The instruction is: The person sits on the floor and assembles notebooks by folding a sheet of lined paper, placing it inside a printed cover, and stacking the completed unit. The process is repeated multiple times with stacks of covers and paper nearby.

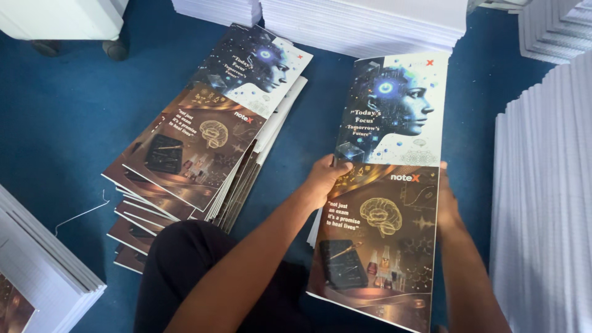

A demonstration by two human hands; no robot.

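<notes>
Soft, even daylight fills the sharp view, white paper stacks at the right edge wash out pale, and faint shadows lie on the blue floor.

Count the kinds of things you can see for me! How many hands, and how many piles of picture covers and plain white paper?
Hands: 2, the left hand and the right hand
Piles with picture covers: 2, a fanned pile and a held pile
White paper stacks: 5, such as one at the right
Total: 9

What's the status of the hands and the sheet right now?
Left hand and right hand grip the printed cover sheet by its side edges. Fanned pile of covers lies left. Nothing in the way.
</notes>
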